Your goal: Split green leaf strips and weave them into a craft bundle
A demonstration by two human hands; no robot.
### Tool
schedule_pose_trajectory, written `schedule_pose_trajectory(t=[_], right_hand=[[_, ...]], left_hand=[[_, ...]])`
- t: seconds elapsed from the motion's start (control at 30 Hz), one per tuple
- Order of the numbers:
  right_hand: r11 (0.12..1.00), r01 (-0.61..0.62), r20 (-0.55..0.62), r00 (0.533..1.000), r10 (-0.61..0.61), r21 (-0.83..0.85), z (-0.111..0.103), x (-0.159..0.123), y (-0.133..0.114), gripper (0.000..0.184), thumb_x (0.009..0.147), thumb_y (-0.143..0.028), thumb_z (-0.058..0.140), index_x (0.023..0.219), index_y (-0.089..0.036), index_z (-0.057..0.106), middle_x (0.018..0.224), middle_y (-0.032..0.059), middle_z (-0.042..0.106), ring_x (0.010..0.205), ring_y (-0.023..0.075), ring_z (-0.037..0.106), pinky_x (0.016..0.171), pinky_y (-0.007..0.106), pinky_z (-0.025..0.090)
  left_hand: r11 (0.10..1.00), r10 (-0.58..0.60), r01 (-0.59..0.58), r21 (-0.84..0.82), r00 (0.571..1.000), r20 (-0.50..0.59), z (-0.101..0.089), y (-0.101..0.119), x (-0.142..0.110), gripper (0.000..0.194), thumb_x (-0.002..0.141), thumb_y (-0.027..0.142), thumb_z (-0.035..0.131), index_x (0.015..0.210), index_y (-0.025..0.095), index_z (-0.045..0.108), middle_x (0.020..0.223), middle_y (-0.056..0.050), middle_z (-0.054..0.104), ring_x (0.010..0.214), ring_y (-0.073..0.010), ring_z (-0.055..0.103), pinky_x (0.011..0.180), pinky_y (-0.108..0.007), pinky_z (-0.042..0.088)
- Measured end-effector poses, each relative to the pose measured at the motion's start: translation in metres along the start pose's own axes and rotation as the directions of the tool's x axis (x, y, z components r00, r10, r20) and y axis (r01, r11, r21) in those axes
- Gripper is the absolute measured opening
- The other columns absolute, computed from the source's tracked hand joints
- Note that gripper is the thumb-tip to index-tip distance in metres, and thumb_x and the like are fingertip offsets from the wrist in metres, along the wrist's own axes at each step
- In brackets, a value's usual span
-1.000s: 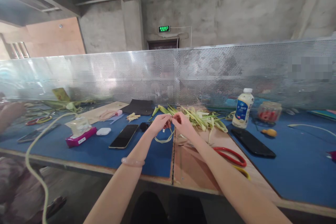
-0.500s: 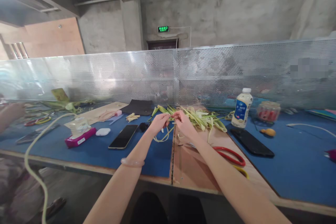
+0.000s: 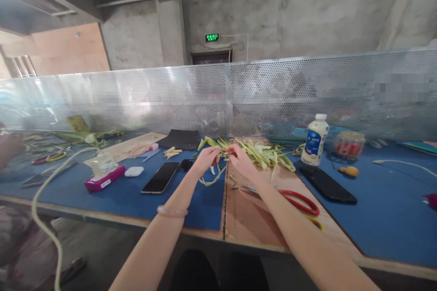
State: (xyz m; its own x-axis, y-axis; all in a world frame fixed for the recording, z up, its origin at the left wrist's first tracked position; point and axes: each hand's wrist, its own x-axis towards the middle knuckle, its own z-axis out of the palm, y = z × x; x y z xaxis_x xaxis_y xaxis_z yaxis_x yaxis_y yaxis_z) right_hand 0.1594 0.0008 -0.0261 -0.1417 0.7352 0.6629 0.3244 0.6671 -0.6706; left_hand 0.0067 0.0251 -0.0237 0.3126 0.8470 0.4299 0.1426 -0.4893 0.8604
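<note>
My left hand (image 3: 208,160) and my right hand (image 3: 238,157) meet over the middle of the table, fingertips nearly touching. Both are closed in a pinch on a thin, pale green husk strip (image 3: 207,183), which hangs in a loop below my left hand. Its ends are hidden by my fingers. Just behind and to the right of my hands lies a pile of green and whitish husk leaves (image 3: 269,157), which look like corn husk. Scissors with red and yellow handles (image 3: 302,202) lie partly under my right forearm.
Left of my hands are a phone (image 3: 160,178), a white case (image 3: 134,171) and a purple tissue pack (image 3: 104,179). To the right stand a bottle (image 3: 314,141) and a jar (image 3: 348,145), with a black phone (image 3: 327,185) in front. A co-worker's hand (image 3: 10,148) shows at far left.
The hanging loop of husk strip has shifted and turned slightly below my left hand. My hands stay almost in place. The co-worker's hand at far left has moved a little left.
</note>
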Motion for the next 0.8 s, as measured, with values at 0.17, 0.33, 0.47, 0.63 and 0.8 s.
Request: schedule_pose_trajectory(t=[0.17,0.33,0.47,0.63,0.8], right_hand=[[0.995,-0.08,0.008,0.997,0.08,0.062,0.0022,0.0018,0.0037,0.014,0.076,-0.025,0.042,0.082,-0.019,0.054,0.076,0.0004,0.057,0.066,0.0145,0.051,0.066,0.029,0.041],[0.982,-0.146,-0.002,0.989,0.147,0.116,0.0015,0.0032,0.0,0.023,0.078,-0.035,0.045,0.077,-0.018,0.059,0.073,0.001,0.06,0.068,0.0146,0.053,0.067,0.028,0.042],[0.972,-0.174,0.007,0.984,0.175,0.158,-0.0035,0.0031,-0.0017,0.025,0.075,-0.038,0.052,0.08,-0.018,0.064,0.078,0.0032,0.065,0.075,0.0166,0.057,0.073,0.031,0.043],[0.957,-0.196,0.053,0.98,0.189,0.212,-0.0064,0.003,-0.0004,0.021,0.069,-0.035,0.059,0.077,-0.017,0.067,0.081,0.004,0.067,0.082,0.0178,0.059,0.081,0.033,0.041],[0.936,-0.245,0.039,0.969,0.243,0.251,-0.0047,0.0022,0.0027,0.024,0.069,-0.037,0.057,0.08,-0.018,0.067,0.082,0.0036,0.066,0.077,0.0166,0.058,0.074,0.031,0.044]], left_hand=[[1.0,0.003,-0.003,-0.01,1.0,0.017,-0.0003,0.0014,-0.0007,0.037,0.079,0.043,0.045,0.093,0.013,0.063,0.049,0.004,0.048,0.041,-0.0065,0.036,0.041,-0.019,0.027],[1.0,-0.004,0.004,0.0,0.999,0.051,0.0013,0.0011,-0.0014,0.036,0.078,0.045,0.048,0.083,0.013,0.062,0.05,0.003,0.047,0.041,-0.0066,0.035,0.041,-0.02,0.027],[1.0,-0.011,0.01,0.004,0.995,0.098,0.0023,0.0037,-0.0039,0.037,0.079,0.045,0.047,0.092,0.015,0.062,0.05,0.003,0.047,0.043,-0.0075,0.036,0.042,-0.02,0.027],[1.0,-0.018,0.018,0.003,0.991,0.131,0.0035,0.0056,-0.005,0.042,0.08,0.047,0.046,0.102,0.015,0.061,0.052,0.001,0.049,0.043,-0.0078,0.035,0.041,-0.02,0.026],[1.0,-0.003,0.004,-0.009,0.992,0.127,0.0047,0.0094,-0.0067,0.044,0.078,0.049,0.049,0.101,0.014,0.061,0.068,-0.003,0.06,0.052,-0.0089,0.047,0.044,-0.019,0.031]])
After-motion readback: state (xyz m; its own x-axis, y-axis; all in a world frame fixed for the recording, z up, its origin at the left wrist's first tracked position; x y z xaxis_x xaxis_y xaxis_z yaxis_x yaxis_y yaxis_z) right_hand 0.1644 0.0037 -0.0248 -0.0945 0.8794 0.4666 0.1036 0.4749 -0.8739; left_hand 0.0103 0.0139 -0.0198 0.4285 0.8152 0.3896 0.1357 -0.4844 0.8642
